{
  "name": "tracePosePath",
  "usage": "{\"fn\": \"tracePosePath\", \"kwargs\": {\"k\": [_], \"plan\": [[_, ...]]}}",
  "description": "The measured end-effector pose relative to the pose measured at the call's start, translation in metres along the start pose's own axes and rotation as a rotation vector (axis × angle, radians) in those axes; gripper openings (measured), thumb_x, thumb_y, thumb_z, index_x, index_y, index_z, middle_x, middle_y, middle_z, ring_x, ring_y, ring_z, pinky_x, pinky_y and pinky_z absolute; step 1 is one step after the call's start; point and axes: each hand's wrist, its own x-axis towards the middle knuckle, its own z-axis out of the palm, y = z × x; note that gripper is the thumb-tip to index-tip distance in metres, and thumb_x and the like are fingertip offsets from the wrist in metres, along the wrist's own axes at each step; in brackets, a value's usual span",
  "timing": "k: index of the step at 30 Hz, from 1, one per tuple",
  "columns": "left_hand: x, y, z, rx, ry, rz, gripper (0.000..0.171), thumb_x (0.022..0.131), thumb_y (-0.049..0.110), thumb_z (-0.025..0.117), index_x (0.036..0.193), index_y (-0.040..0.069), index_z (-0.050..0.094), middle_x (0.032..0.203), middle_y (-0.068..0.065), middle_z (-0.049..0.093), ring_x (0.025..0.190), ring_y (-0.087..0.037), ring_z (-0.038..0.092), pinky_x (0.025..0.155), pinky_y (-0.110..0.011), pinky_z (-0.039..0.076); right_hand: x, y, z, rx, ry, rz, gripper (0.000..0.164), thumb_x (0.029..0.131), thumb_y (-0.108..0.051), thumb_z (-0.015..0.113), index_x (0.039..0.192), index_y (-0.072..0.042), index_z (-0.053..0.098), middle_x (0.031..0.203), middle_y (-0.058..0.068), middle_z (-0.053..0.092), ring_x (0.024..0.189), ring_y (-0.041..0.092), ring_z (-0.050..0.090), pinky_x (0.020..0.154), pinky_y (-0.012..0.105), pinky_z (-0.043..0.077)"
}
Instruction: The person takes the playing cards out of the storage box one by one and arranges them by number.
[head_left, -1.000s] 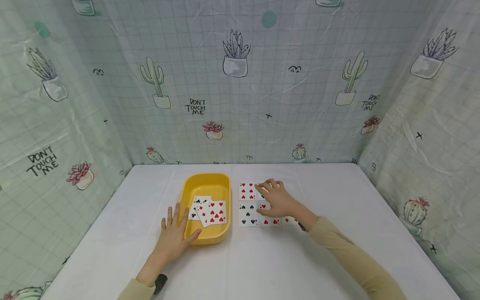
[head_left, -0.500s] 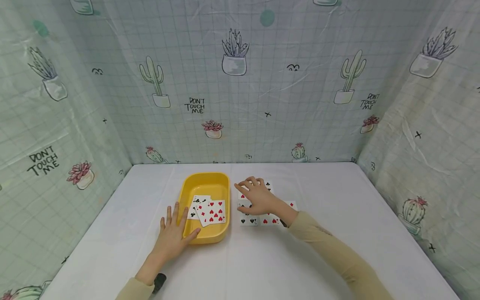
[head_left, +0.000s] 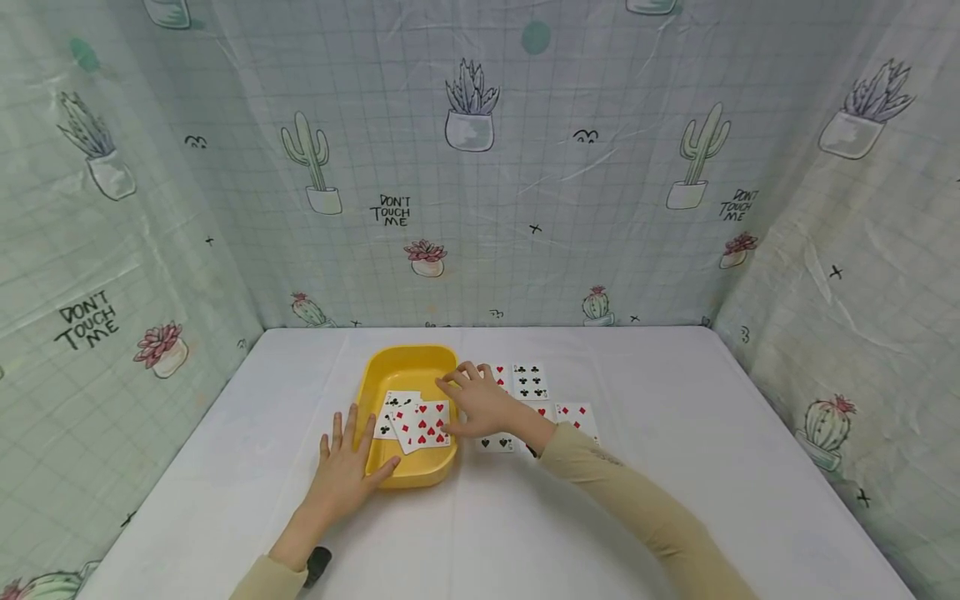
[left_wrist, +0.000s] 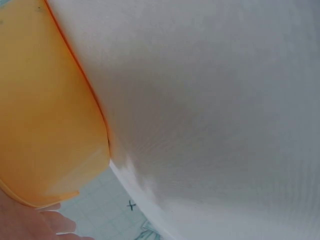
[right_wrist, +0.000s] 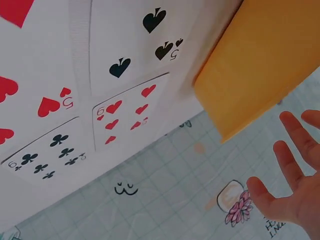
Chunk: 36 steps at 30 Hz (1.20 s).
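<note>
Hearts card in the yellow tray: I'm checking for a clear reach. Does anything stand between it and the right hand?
Nothing visible does: the hearts card lies face up, and the right hand hangs over the right rim of the yellow tray, so its wall seems no obstacle.

The white table carries a yellow tray, beside the left fingers and below the right fingers; to the latter's right lie five face-up playing cards.
</note>
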Motion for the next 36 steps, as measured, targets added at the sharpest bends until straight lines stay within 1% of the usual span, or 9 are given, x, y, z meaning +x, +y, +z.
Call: {"fn": "tracePosePath", "kwargs": {"k": [2, 6, 12, 15, 19, 27, 31, 36], "plan": [[0.000, -0.001, 0.000, -0.001, -0.004, 0.000, 0.083, 0.082, 0.058, 0.046, 0.140, 0.003, 0.025, 0.148, -0.024, 0.006, 0.132, -0.050, 0.005, 0.100, -0.068, 0.012, 0.005, -0.003, 0.001, 0.002, -0.020, 0.005, 0.072, 0.079, -0.054, 0.052, 0.136, -0.013, 0.038, 0.130, 0.002, 0.045, 0.121, 0.023, 0.032, 0.096, 0.050, 0.030], [0.001, -0.001, -0.001, 0.002, 0.001, 0.004, 0.083, 0.082, 0.058, 0.046, 0.140, 0.003, 0.025, 0.148, -0.024, 0.007, 0.132, -0.050, 0.005, 0.100, -0.068, 0.012, 0.013, -0.010, 0.002, -0.006, -0.086, 0.034, 0.074, 0.078, -0.054, 0.054, 0.137, -0.013, 0.036, 0.131, 0.003, 0.045, 0.123, 0.024, 0.032, 0.098, 0.053, 0.029], [0.003, -0.002, -0.001, 0.006, 0.004, 0.009, 0.083, 0.082, 0.058, 0.046, 0.140, 0.003, 0.025, 0.148, -0.024, 0.008, 0.132, -0.050, 0.006, 0.099, -0.068, 0.013, 0.026, -0.019, 0.005, -0.047, -0.185, 0.075, 0.077, 0.077, -0.058, 0.054, 0.138, -0.016, 0.034, 0.134, 0.003, 0.043, 0.127, 0.026, 0.031, 0.104, 0.053, 0.022], [0.003, -0.002, -0.002, 0.002, 0.004, 0.011, 0.082, 0.082, 0.058, 0.046, 0.140, 0.003, 0.025, 0.148, -0.024, 0.007, 0.132, -0.050, 0.006, 0.099, -0.068, 0.013, 0.031, -0.021, 0.008, -0.063, -0.208, 0.080, 0.078, 0.076, -0.058, 0.056, 0.138, -0.015, 0.034, 0.134, 0.003, 0.043, 0.127, 0.026, 0.031, 0.107, 0.052, 0.019], [0.004, -0.003, -0.002, 0.006, 0.010, 0.013, 0.082, 0.082, 0.058, 0.046, 0.140, 0.003, 0.025, 0.148, -0.024, 0.007, 0.132, -0.050, 0.005, 0.099, -0.068, 0.014, 0.036, -0.024, 0.011, -0.081, -0.229, 0.073, 0.082, 0.073, -0.060, 0.058, 0.138, -0.015, 0.034, 0.133, 0.003, 0.044, 0.126, 0.023, 0.032, 0.108, 0.050, 0.019], [0.005, -0.005, -0.002, 0.000, 0.018, 0.018, 0.083, 0.082, 0.059, 0.046, 0.140, 0.003, 0.026, 0.148, -0.024, 0.009, 0.132, -0.050, 0.008, 0.098, -0.068, 0.014, 0.047, -0.028, 0.012, -0.069, -0.329, 0.104, 0.088, 0.069, -0.062, 0.061, 0.140, -0.019, 0.031, 0.137, 0.001, 0.042, 0.128, 0.021, 0.031, 0.111, 0.048, 0.013], [0.006, -0.006, -0.002, 0.000, 0.009, 0.015, 0.083, 0.082, 0.059, 0.046, 0.140, 0.003, 0.026, 0.148, -0.024, 0.008, 0.132, -0.051, 0.008, 0.099, -0.068, 0.014, 0.053, -0.030, 0.017, -0.104, -0.384, 0.123, 0.090, 0.067, -0.064, 0.061, 0.140, -0.021, 0.029, 0.138, 0.000, 0.042, 0.130, 0.022, 0.029, 0.111, 0.049, 0.011], [0.007, -0.007, -0.002, -0.006, -0.002, 0.014, 0.083, 0.082, 0.059, 0.046, 0.140, 0.004, 0.025, 0.148, -0.023, 0.007, 0.132, -0.051, 0.007, 0.098, -0.068, 0.014, 0.059, -0.031, 0.023, -0.158, -0.422, 0.130, 0.092, 0.066, -0.066, 0.060, 0.140, -0.022, 0.029, 0.136, -0.001, 0.043, 0.130, 0.022, 0.029, 0.111, 0.050, 0.011]]}}
